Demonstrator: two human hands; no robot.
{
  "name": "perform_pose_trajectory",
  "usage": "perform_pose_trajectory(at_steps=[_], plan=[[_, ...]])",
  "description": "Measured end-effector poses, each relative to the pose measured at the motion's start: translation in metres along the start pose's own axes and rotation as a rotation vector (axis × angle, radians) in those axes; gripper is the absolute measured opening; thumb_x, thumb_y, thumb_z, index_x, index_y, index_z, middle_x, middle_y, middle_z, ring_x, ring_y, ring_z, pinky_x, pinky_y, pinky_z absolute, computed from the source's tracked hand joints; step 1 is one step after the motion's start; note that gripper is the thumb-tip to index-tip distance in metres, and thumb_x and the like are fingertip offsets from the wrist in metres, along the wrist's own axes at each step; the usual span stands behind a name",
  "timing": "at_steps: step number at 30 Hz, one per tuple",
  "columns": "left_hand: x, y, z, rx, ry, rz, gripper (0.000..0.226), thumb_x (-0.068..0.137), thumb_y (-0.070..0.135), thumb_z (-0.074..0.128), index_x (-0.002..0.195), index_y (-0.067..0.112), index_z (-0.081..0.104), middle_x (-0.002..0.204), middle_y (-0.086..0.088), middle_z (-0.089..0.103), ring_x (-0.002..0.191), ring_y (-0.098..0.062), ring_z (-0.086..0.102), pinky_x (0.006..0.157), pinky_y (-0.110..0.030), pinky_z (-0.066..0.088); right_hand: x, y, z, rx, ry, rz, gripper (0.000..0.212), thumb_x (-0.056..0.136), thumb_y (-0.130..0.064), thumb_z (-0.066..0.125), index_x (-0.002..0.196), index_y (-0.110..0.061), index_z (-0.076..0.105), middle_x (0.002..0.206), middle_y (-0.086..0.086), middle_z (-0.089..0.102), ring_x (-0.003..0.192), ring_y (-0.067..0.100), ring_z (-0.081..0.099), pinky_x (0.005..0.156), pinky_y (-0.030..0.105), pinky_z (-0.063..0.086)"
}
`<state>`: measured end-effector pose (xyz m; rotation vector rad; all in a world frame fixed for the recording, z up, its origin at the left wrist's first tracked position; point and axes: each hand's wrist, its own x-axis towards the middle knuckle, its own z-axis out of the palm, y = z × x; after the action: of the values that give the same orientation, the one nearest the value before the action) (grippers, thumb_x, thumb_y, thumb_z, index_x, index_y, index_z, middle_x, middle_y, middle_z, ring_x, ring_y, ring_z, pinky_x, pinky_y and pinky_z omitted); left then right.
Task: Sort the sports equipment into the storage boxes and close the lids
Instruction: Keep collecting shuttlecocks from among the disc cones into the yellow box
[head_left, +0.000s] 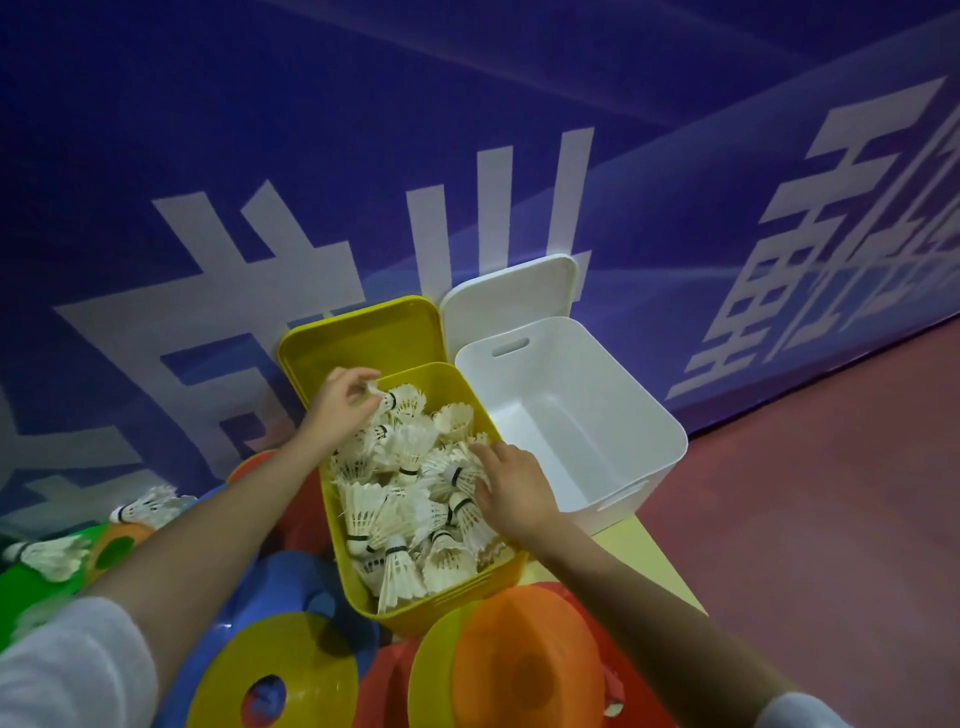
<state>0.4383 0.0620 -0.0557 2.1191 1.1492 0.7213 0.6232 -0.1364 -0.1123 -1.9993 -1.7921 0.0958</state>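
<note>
My left hand pinches a shuttlecock over the yellow box, dropping it | my right hand, fingers flat, presses the heap level for the lid.

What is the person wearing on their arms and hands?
Both hands, the left hand and the right hand, are bare: no gloves, rings or watch visible. The forearms are uncovered too. Light grey-white sleeves end near the elbows.

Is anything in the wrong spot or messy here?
Yes. Two shuttlecocks lie loose at the left, outside the yellow box that holds the others. The white box beside it has nothing in it, while coloured disc cones lie scattered in front. Both lids are off.
</note>
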Motion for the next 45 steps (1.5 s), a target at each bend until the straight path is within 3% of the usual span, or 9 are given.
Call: perform_pose_trajectory(at_steps=[5,9,16,20,26,31,34,38,45], plan=[[0.009,-0.04,-0.004,0.464,-0.193,-0.003,0.033,0.089,0.02,0.064,0.122,0.02,0.063,0.135,-0.004,0.05,0.128,-0.026,0.039,0.105,-0.042,0.034,0.001,0.002,0.0,0.005,-0.016,0.025,0.038,0.086,-0.026,0.05,0.122,-0.016,0.059,0.106,0.004,0.061,0.095,0.025,0.056,0.092,0.04,0.04],[0.004,-0.048,0.003,0.429,-0.206,-0.009,0.04,0.09,0.019,0.061,0.13,0.02,0.056,0.143,-0.006,0.044,0.133,-0.027,0.037,0.108,-0.043,0.033,0.002,0.003,0.0,-0.011,-0.064,0.034,0.035,0.085,-0.033,0.048,0.114,-0.02,0.064,0.099,0.0,0.06,0.094,0.022,0.055,0.09,0.037,0.037],[-0.015,-0.037,0.014,0.4,0.166,-0.009,0.043,0.092,0.021,0.057,0.134,0.015,0.052,0.143,-0.007,0.045,0.135,-0.028,0.034,0.109,-0.049,0.031,0.002,-0.002,-0.005,-0.011,-0.115,0.04,0.037,0.085,-0.034,0.048,0.116,-0.02,0.063,0.1,0.001,0.06,0.096,0.021,0.053,0.085,0.034,0.038],[-0.015,-0.049,0.018,0.461,-0.02,-0.155,0.044,0.097,0.022,0.046,0.138,0.008,0.047,0.132,-0.016,0.055,0.124,-0.035,0.046,0.108,-0.048,0.034,0.002,-0.004,-0.006,-0.014,-0.114,0.051,0.038,0.084,-0.034,0.046,0.114,-0.019,0.064,0.1,0.001,0.061,0.096,0.021,0.055,0.082,0.035,0.041],[-0.026,-0.053,0.016,0.723,-0.226,-0.035,0.04,0.102,0.028,0.029,0.134,0.024,0.052,0.106,-0.003,0.07,0.11,-0.019,0.058,0.118,-0.04,0.005,0.001,-0.007,-0.008,-0.007,-0.106,0.049,0.047,0.081,-0.039,0.039,0.113,-0.017,0.065,0.098,0.003,0.062,0.095,0.024,0.056,0.081,0.035,0.04],[-0.03,-0.039,0.018,0.421,0.013,0.065,0.032,0.096,0.024,0.052,0.127,0.021,0.059,0.114,-0.005,0.059,0.115,-0.028,0.048,0.097,-0.046,0.038,0.0,-0.006,-0.007,-0.016,-0.126,0.043,0.041,0.084,-0.035,0.047,0.117,-0.017,0.063,0.1,0.002,0.061,0.097,0.023,0.055,0.083,0.035,0.04],[-0.027,-0.028,0.019,0.389,0.103,0.101,0.041,0.092,0.026,0.058,0.133,0.022,0.053,0.113,-0.004,0.052,0.113,-0.026,0.047,0.088,-0.041,0.043,0.0,-0.005,-0.007,-0.011,-0.126,0.03,0.04,0.086,-0.034,0.048,0.12,-0.018,0.061,0.101,0.002,0.06,0.098,0.021,0.054,0.084,0.034,0.039],[-0.012,-0.022,0.026,0.216,-0.083,-0.091,0.05,0.096,0.031,0.054,0.143,0.022,0.041,0.142,-0.008,0.042,0.13,-0.025,0.041,0.101,-0.04,0.038,0.001,-0.003,-0.006,-0.011,-0.143,0.021,0.04,0.088,-0.035,0.047,0.122,-0.019,0.059,0.104,0.001,0.059,0.1,0.02,0.051,0.086,0.034,0.037],[0.0,-0.02,0.052,0.211,-0.246,0.038,0.037,0.102,0.028,0.037,0.137,0.027,0.049,0.15,0.003,0.038,0.14,-0.02,0.03,0.113,-0.038,0.025,0.003,0.001,-0.004,-0.002,-0.128,0.035,0.04,0.086,-0.036,0.045,0.118,-0.018,0.061,0.1,0.002,0.059,0.096,0.021,0.052,0.083,0.034,0.038]])
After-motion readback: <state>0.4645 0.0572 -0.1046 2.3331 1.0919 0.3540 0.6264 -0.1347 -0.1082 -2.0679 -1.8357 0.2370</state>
